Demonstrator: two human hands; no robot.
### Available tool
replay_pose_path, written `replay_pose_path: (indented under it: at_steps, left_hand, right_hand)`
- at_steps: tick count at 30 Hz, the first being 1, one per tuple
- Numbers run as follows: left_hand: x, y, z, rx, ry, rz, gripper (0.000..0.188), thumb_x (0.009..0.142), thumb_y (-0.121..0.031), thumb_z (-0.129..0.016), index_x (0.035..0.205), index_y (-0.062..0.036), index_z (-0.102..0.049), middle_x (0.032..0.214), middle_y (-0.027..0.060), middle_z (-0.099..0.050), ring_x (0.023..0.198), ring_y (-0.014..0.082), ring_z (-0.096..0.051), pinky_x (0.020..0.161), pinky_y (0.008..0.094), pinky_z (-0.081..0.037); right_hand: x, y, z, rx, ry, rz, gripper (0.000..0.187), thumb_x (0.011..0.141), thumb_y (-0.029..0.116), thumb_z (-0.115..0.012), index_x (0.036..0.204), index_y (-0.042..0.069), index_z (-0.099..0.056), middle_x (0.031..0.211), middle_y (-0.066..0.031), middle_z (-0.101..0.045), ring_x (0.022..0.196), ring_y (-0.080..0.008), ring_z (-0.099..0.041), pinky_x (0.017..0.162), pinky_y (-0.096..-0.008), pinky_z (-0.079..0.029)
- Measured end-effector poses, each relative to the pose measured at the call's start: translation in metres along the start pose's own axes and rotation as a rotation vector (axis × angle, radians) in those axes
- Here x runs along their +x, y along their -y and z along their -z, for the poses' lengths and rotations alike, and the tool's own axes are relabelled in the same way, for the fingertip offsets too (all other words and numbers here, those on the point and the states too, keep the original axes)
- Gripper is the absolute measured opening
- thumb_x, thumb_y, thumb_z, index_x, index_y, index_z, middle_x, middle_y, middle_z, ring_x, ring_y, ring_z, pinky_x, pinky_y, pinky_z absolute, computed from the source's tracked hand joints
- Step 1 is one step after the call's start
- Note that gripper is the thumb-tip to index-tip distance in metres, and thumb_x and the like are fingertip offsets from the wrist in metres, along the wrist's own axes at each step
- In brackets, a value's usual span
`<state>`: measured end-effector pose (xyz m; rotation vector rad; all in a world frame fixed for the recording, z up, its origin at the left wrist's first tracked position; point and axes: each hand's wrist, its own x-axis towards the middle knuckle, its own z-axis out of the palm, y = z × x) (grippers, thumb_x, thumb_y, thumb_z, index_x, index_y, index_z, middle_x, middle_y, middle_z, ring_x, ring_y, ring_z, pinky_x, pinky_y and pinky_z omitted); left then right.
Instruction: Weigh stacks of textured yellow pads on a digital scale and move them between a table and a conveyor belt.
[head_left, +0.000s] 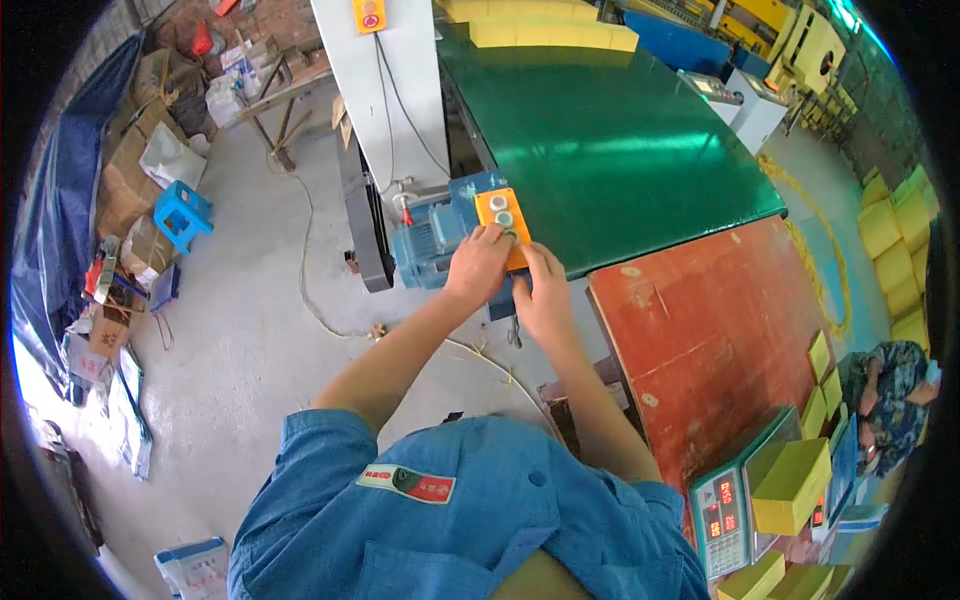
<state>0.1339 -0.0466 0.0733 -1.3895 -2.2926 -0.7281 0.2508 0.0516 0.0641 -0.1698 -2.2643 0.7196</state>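
Note:
An orange push-button control box (492, 206) with a few round buttons rests on top of a blue electric motor (428, 238), beside the near-left corner of a green conveyor belt (610, 140). My left hand (478, 266) bends its fingers over the box's lower left part, the fingertips at the lowest button. From the other side, my right hand (545, 300) grips the lower right edge, its fingers partly curled. Between them the hands cover the lower end of the box. A small red-handled part (406, 215) sticks up beside the motor.
A red-brown tabletop (710, 330) adjoins the belt. On it stand a green digital scale (728, 525) and yellow blocks (792, 487). Another person (885, 405) is at far right. A grey-white post (390, 100) rises behind the motor; a cable (308, 255) crosses the floor near a blue stool (182, 215).

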Motion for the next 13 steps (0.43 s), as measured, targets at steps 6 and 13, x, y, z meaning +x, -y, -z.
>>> replay_pose_path:
  at_steps: [6,13]
  left_hand:
    - [-0.001,-0.003,-0.002,0.002,0.022,-0.005,0.024,0.078,-0.005,-0.062,0.102,-0.0049,-0.065,0.105,0.0109,-0.057,0.099,0.0312,-0.058,0.081,0.0414,-0.053]
    - [0.007,-0.003,0.003,0.025,0.027,-0.042,0.025,0.080,-0.008,-0.060,0.104,-0.0044,-0.065,0.107,0.0112,-0.059,0.099,0.0306,-0.059,0.080,0.0414,-0.050]
  right_hand:
    - [-0.036,0.024,0.009,0.168,0.021,-0.060,0.045,0.080,0.000,-0.061,0.125,-0.001,-0.055,0.126,-0.0228,-0.057,0.118,-0.0409,-0.054,0.101,-0.0454,-0.043]
    - [-0.092,-0.003,0.018,0.138,0.062,-0.256,0.044,0.081,0.001,-0.060,0.125,0.004,-0.058,0.130,-0.0221,-0.056,0.120,-0.0396,-0.054,0.103,-0.0461,-0.043]
